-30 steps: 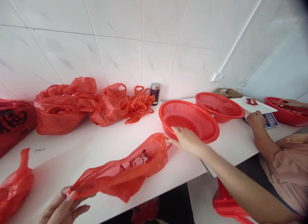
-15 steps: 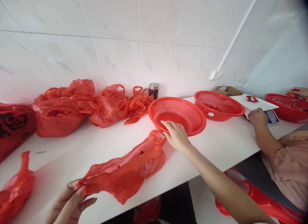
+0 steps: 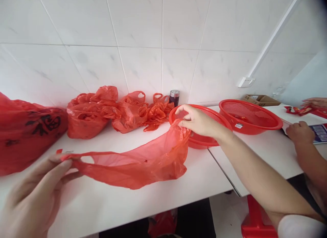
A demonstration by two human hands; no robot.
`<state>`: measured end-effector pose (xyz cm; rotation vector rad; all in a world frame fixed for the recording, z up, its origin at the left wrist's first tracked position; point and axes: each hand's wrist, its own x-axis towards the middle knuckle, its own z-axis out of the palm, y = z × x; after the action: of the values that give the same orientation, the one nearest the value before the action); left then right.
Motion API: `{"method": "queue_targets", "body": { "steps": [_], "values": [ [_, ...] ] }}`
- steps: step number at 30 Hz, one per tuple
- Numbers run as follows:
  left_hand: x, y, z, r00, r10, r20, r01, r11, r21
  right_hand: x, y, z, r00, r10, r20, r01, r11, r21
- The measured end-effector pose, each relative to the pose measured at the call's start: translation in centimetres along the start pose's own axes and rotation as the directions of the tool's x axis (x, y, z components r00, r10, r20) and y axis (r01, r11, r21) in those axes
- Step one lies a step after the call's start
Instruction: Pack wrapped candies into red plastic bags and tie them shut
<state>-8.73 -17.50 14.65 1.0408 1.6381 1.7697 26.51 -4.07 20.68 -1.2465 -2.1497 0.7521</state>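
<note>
A thin red plastic bag [image 3: 143, 163] is stretched sideways above the white table [image 3: 112, 210] between my hands. My left hand [image 3: 43, 183] pinches its left end by a handle loop. At the other end my right hand [image 3: 196, 120] grips the bunched plastic, thumb and fingers closed on it. Right behind this hand stands a red plastic basket [image 3: 217, 118] with a mesh wall, partly hidden by my hand and forearm. A small dark speck shows on the bag; I cannot make out what it is.
Several filled red bags, one a large printed bag [image 3: 30, 139], line the wall. Near them stands a dark flask [image 3: 174, 97]. To the right are a second red basket [image 3: 250, 117] and a cardboard box [image 3: 262, 100]. A co-worker's hand [image 3: 301, 132] rests by a blue-and-white item.
The bag has been lifted and pulled taut, its right end raised by my right hand. My left hand has risen and moved left. The view has shifted left.
</note>
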Motion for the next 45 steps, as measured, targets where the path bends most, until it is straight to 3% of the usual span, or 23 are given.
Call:
{"method": "queue_targets", "body": {
  "steps": [2, 5, 9, 11, 13, 15, 18, 19, 20, 22, 26, 29, 31, 33, 35, 39, 42, 44, 45],
  "values": [
    [0.9, 1.6, 1.0, 0.992, -0.010, 0.128, 0.021, 0.996, -0.084, 0.6, -2.1, -1.7, 0.990, 0.040, 0.135, -0.037, 0.999, -0.026],
    [1.1, 2.2, 2.0, 0.946, -0.045, 0.322, 0.078, 0.993, -0.092, 1.1, -3.9, -3.1, 0.948, 0.070, 0.310, -0.029, 0.990, -0.136],
    [0.9, 2.4, 2.5, 0.952, -0.063, 0.299, 0.127, 0.972, -0.200, 1.3, -4.8, -4.5, 0.890, 0.042, 0.454, -0.001, 0.996, -0.091],
    [1.0, 2.8, 3.0, 0.959, 0.001, 0.284, 0.078, 0.960, -0.268, 1.4, -5.5, -5.1, 0.877, 0.019, 0.480, 0.019, 0.997, -0.074],
    [1.2, 3.5, 3.9, 0.934, 0.079, 0.349, 0.030, 0.954, -0.297, 1.6, -6.6, -5.3, 0.885, -0.033, 0.465, 0.071, 0.995, -0.064],
    [1.2, 4.3, 5.1, 0.838, 0.094, 0.538, 0.043, 0.971, -0.236, 1.9, -8.1, -4.6, 0.895, -0.131, 0.427, 0.154, 0.988, -0.022],
    [0.9, 5.6, 7.5, 0.562, -0.007, 0.827, -0.012, 1.000, 0.016, 2.5, -11.0, -2.0, 0.879, -0.286, 0.381, 0.283, 0.957, 0.066],
    [0.8, 6.0, 8.4, 0.487, -0.048, 0.872, -0.065, 0.994, 0.092, 2.6, -11.9, -0.8, 0.870, -0.327, 0.369, 0.313, 0.945, 0.098],
    [0.6, 6.3, 9.1, 0.450, -0.082, 0.889, -0.112, 0.983, 0.148, 2.7, -12.7, 0.4, 0.860, -0.367, 0.355, 0.339, 0.930, 0.141],
    [0.3, 6.6, 10.3, 0.467, -0.124, 0.876, -0.126, 0.971, 0.204, 2.9, -13.6, 2.5, 0.841, -0.456, 0.293, 0.394, 0.885, 0.248],
    [0.5, 6.0, 10.5, 0.601, -0.184, 0.777, 0.062, 0.981, 0.185, 3.4, -11.8, 4.6, 0.845, -0.531, 0.070, 0.484, 0.813, 0.323],
    [1.0, 4.9, 9.9, 0.654, -0.241, 0.718, 0.195, 0.970, 0.148, 3.9, -8.6, 5.3, 0.876, -0.461, 0.145, 0.419, 0.874, 0.245],
    [1.3, 4.3, 9.7, 0.662, -0.264, 0.702, 0.249, 0.960, 0.127, 3.7, -6.9, 5.7, 0.895, -0.389, 0.217, 0.340, 0.912, 0.230],
    [1.4, 4.0, 9.5, 0.649, -0.265, 0.713, 0.264, 0.958, 0.116, 2.6, -6.4, 6.0, 0.922, -0.343, 0.180, 0.292, 0.921, 0.257],
    [1.5, 4.0, 9.3, 0.607, -0.243, 0.757, 0.245, 0.963, 0.113, 0.7, -7.0, 6.0, 0.929, -0.356, 0.102, 0.309, 0.897, 0.315],
    [1.9, 4.9, 8.4, 0.519, -0.086, 0.850, 0.062, 0.996, 0.063, -2.4, -8.6, 5.8, 0.878, -0.474, 0.072, 0.407, 0.816, 0.410],
    [2.1, 5.5, 8.3, 0.480, -0.068, 0.875, -0.077, 0.990, 0.119, -1.4, -7.7, 7.1, 0.913, -0.405, -0.052, 0.381, 0.800, 0.463],
    [2.0, 5.4, 8.7, 0.466, -0.076, 0.882, -0.177, 0.968, 0.177, 0.4, -6.1, 8.7, 0.951, -0.305, -0.042, 0.284, 0.814, 0.507],
    [2.0, 5.0, 9.1, 0.487, -0.058, 0.871, -0.254, 0.945, 0.205, 1.4, -5.3, 9.7, 0.963, -0.268, -0.003, 0.230, 0.820, 0.525]
  ]
}}
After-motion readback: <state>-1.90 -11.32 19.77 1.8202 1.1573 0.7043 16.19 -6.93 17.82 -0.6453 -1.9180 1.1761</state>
